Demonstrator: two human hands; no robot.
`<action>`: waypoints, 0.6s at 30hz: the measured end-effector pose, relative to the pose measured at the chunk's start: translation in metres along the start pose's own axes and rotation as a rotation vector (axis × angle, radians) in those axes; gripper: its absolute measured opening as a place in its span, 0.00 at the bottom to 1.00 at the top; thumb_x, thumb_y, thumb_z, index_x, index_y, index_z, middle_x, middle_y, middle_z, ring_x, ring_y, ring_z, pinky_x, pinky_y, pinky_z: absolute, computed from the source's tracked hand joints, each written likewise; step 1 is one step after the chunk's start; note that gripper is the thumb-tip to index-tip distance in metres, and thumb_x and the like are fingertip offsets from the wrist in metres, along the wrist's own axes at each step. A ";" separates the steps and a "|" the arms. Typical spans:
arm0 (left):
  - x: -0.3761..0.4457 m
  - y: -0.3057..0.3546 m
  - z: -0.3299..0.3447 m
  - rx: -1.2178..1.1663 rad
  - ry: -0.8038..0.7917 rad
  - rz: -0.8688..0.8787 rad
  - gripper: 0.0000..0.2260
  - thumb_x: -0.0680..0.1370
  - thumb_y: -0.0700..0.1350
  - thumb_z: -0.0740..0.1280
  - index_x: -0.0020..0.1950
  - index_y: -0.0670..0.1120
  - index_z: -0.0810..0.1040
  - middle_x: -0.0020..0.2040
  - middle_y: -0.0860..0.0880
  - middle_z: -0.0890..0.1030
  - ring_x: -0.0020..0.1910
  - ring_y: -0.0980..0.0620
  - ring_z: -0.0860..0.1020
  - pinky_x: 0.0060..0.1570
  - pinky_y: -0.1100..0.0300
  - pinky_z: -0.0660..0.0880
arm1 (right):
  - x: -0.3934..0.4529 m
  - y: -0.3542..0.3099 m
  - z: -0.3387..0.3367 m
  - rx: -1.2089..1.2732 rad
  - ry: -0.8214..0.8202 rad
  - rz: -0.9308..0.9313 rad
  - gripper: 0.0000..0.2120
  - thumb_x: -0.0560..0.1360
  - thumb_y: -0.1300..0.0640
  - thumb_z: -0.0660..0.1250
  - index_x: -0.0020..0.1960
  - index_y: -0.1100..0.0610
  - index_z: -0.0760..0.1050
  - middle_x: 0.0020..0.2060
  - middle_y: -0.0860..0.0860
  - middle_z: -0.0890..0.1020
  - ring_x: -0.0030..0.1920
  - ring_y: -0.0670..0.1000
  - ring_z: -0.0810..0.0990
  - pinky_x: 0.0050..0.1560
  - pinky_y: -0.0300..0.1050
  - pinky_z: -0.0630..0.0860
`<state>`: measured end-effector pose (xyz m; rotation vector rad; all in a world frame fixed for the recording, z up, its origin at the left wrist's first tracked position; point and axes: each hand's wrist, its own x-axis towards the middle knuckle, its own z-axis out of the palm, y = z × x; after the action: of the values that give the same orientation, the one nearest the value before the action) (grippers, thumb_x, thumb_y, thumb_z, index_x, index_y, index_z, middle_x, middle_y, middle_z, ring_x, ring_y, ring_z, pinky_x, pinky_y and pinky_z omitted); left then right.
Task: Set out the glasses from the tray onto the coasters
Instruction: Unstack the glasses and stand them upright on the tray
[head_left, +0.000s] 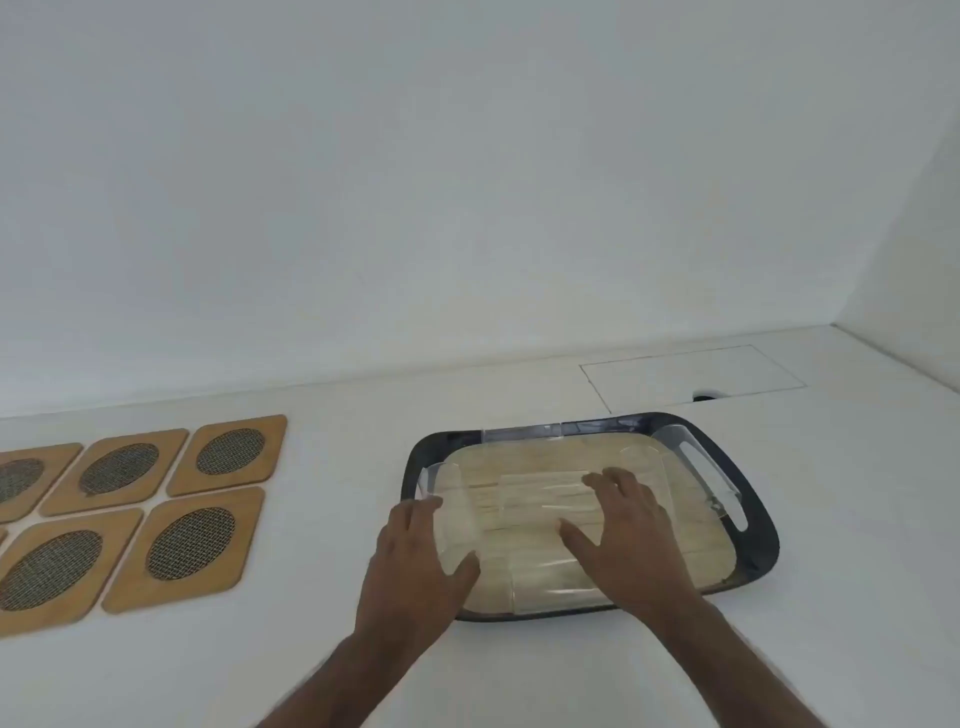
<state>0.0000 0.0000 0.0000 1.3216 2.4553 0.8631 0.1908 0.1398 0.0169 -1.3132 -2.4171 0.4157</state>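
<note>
Far to your left, the wooden coasters (208, 550) lie flat on the white counter (322, 649) in two rows. Each one has a dark mesh oval in its middle. They sit close together, and nothing stands on any of them.

Next comes your left hand (415, 561). It is at the left edge of the tray (763, 535). Your fingers are spread and curve around the side of a clear glass (452, 509). Your thumb is on the near side of it. I cannot tell if you are holding it tight yet.

The tray has a dark rim and a pale floor. Its long side runs left to right. The glasses are see-through and blurry, so I cannot tell how many there are or which way they point.

Your right hand (628, 535) is flat and open, fingers spread, over the middle glass (540, 499). It is not gripping anything.
</note>
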 end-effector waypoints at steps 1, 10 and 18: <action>0.000 0.001 0.004 -0.003 -0.012 0.006 0.31 0.74 0.57 0.70 0.74 0.53 0.64 0.72 0.54 0.66 0.68 0.50 0.69 0.63 0.56 0.71 | 0.002 0.002 0.002 0.016 -0.003 -0.014 0.28 0.75 0.38 0.63 0.70 0.50 0.68 0.68 0.48 0.69 0.67 0.50 0.68 0.65 0.48 0.65; 0.018 -0.002 0.031 0.188 -0.041 0.098 0.25 0.78 0.63 0.62 0.75 0.62 0.66 0.78 0.54 0.58 0.73 0.50 0.64 0.68 0.55 0.69 | 0.030 0.002 0.021 -0.004 -0.101 -0.183 0.28 0.74 0.44 0.66 0.71 0.50 0.67 0.66 0.46 0.71 0.67 0.48 0.67 0.68 0.44 0.61; 0.032 -0.008 0.052 0.271 -0.033 0.115 0.29 0.75 0.63 0.64 0.75 0.61 0.64 0.80 0.54 0.54 0.71 0.48 0.65 0.68 0.56 0.68 | 0.074 -0.007 0.041 -0.180 -0.270 -0.308 0.38 0.72 0.45 0.68 0.77 0.50 0.56 0.73 0.50 0.65 0.74 0.52 0.60 0.74 0.50 0.54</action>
<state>-0.0003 0.0427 -0.0442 1.5655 2.5604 0.5398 0.1301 0.1957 -0.0045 -0.9752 -2.8831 0.3114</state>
